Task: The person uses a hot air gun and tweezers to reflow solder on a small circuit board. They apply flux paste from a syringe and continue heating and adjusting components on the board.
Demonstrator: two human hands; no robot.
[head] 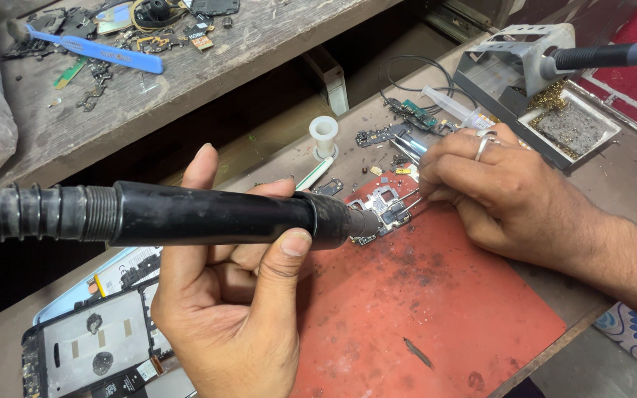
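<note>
While an opened phone body (90, 346) lies at the near left of the surface (348, 125), your left hand (230, 309) grips the black hot-air handle (215, 215), its nozzle aimed at the small circuit board (385, 208) on the red mat (422, 309). Your right hand (495, 191) pinches tweezers (411, 200) against that board. Beyond sit a white spool (324, 135) and, far right, a grey soldering-iron stand (532, 59). A blue brush (97, 50) lies on the upper shelf.
</note>
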